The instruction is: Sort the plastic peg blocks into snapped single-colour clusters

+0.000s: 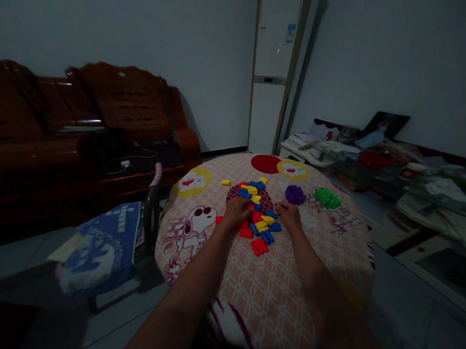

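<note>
We're resting our left hand (pixel 236 213) on plastic toy blocks (pixel 260 226) at frame centre, our right hand (pixel 289 215) beside them; we cannot tell either grip's opening or hold. We're risking loose blocks scattering if brushed.

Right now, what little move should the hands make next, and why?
Maybe the left hand should draw out a red piece: blue pieces and yellow pieces lie mixed with red ones beside it, while the purple heap and green heap sit apart, each in one colour.
</note>
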Demonstrator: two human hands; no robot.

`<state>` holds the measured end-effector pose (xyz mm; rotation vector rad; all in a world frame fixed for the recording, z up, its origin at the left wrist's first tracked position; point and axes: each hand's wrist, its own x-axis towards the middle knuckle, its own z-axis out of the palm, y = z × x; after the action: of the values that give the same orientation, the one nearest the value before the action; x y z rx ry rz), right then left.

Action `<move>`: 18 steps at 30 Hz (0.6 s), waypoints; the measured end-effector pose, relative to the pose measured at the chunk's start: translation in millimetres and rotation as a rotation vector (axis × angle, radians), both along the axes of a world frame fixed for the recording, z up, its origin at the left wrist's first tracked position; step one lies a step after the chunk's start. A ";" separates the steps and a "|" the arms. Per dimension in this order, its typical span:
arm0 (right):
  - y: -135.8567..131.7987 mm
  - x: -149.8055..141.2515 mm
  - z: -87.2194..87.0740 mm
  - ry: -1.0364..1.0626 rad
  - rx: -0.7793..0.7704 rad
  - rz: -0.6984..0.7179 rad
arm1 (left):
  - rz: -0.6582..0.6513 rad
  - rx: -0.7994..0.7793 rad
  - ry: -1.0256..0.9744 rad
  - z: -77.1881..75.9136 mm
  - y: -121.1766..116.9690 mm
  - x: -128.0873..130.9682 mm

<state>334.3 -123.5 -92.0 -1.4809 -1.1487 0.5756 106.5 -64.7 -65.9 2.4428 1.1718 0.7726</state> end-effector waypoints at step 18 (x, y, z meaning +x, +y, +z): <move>-1.9 -3.0 6.4 -0.013 -0.007 -0.007 | 0.193 0.065 0.314 13.5 3.3 47.0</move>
<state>331.4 -125.4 -85.7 -1.4964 -1.1521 0.5661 153.5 -61.4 -52.4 2.5991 1.5364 0.4929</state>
